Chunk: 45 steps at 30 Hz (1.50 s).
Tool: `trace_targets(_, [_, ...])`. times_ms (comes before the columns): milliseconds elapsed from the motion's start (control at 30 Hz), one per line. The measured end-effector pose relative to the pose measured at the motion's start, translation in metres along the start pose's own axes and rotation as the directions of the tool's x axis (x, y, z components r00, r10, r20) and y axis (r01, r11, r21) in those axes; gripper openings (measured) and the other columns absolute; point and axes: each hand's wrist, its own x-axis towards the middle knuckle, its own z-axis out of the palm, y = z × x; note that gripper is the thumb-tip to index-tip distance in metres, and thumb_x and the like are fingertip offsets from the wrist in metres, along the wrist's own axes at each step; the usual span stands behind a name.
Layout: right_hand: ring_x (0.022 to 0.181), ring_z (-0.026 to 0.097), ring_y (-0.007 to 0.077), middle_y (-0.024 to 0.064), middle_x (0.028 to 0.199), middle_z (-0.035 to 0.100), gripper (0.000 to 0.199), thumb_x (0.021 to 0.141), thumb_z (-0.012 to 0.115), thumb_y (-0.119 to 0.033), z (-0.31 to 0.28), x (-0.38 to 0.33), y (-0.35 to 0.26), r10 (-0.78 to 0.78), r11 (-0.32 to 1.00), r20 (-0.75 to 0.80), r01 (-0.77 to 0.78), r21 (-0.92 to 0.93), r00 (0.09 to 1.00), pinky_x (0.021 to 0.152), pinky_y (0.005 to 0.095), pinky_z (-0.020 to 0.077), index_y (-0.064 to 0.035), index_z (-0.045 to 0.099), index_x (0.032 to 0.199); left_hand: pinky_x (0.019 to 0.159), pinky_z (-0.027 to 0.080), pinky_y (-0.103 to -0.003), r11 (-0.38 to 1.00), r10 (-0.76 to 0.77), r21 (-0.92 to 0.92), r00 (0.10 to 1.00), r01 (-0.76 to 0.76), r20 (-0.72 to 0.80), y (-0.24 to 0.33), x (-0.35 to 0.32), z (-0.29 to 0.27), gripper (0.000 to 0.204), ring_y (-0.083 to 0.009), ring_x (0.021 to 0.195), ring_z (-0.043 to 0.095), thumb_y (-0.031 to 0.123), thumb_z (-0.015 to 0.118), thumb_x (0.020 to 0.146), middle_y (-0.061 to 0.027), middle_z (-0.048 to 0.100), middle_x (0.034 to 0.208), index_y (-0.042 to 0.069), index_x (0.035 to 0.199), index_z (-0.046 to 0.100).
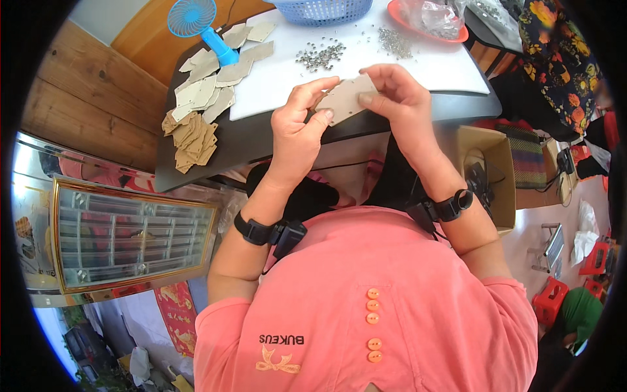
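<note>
Both my hands hold one small beige cardboard tag (343, 98) above the near edge of the dark table (261, 140). My left hand (297, 127) pinches its left end between thumb and fingers. On the right end, my right hand (395, 98) grips the tag with the thumb on top. Just beyond the hands, loose piles of small silver metal eyelets (320, 55) lie on a white board (431, 65). Each wrist carries a black strap with a small device.
Stacks of beige and brown tags (196, 114) cover the table's left end beside a blue handheld fan (196, 23). A blue basket (323, 10) and a red tray with plastic bags (431, 19) stand at the far edge. A cardboard box (486, 173) sits below right; red stools (552, 297) further right.
</note>
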Motion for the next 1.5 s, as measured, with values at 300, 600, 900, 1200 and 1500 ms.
trace_targets(300, [0.087, 0.060, 0.0285, 0.0056, 0.085, 0.064, 0.014, 0.081, 0.067, -0.011, -0.023, -0.005, 0.002, -0.281, 0.602, 0.223, 0.352, -0.716, 0.933, 0.078, 0.0405, 0.0472, -0.0093, 0.067, 0.095, 0.084, 0.048, -0.030, 0.891, 0.164, 0.423, 0.986, -0.166, 0.041, -0.013, -0.003, 0.005, 0.041, -0.0189, 0.088, 0.057, -0.006, 0.056, 0.087, -0.0090, 0.060, 0.102, 0.006, 0.125, 0.062])
trace_targets(600, [0.088, 0.060, 0.0294, 0.0076, 0.087, 0.063, 0.015, 0.081, 0.067, -0.010, -0.012, -0.006, 0.009, -0.156, 0.811, 0.125, 0.199, -0.550, 0.980, 0.077, 0.0403, 0.0478, -0.0083, 0.066, 0.096, 0.077, 0.045, -0.031, 0.725, 0.217, 0.630, 0.960, -0.279, 0.176, -0.017, -0.005, 0.000, 0.025, -0.0230, 0.087, 0.053, -0.001, 0.059, 0.089, -0.0099, 0.058, 0.093, -0.001, 0.113, 0.061])
trace_targets(900, [0.084, 0.060, 0.0277, 0.0067, 0.085, 0.060, 0.017, 0.079, 0.070, -0.009, -0.014, -0.001, 0.012, -0.173, 0.766, 0.202, 0.261, -0.588, 0.964, 0.074, 0.0387, 0.0487, -0.0086, 0.067, 0.095, 0.074, 0.046, -0.028, 0.795, 0.132, 0.593, 0.991, -0.128, 0.037, -0.007, -0.004, 0.002, 0.025, -0.0170, 0.082, 0.055, -0.001, 0.061, 0.089, -0.0068, 0.060, 0.093, 0.000, 0.114, 0.064])
trace_targets(1200, [0.085, 0.060, 0.0292, 0.0065, 0.083, 0.060, 0.015, 0.076, 0.073, -0.011, -0.006, 0.006, 0.007, -0.262, 0.521, 0.330, 0.421, -0.743, 0.907, 0.074, 0.0394, 0.0478, -0.0091, 0.066, 0.090, 0.073, 0.047, -0.040, 0.660, 0.235, 0.688, 0.953, -0.301, 0.192, -0.015, 0.004, -0.004, 0.013, -0.0301, 0.085, 0.057, 0.002, 0.061, 0.085, -0.0089, 0.060, 0.090, 0.003, 0.098, 0.063])
trace_targets(1500, [0.076, 0.058, 0.0247, 0.0097, 0.082, 0.060, 0.017, 0.075, 0.073, -0.007, -0.017, 0.008, 0.005, -0.021, 0.841, 0.246, 0.150, -0.520, 0.969, 0.070, 0.0352, 0.0466, -0.0017, 0.066, 0.090, 0.075, 0.047, -0.031, 0.835, 0.033, 0.536, 0.984, -0.124, 0.176, -0.012, 0.005, -0.009, 0.022, -0.0282, 0.079, 0.058, 0.003, 0.062, 0.088, -0.0139, 0.059, 0.090, -0.003, 0.109, 0.061])
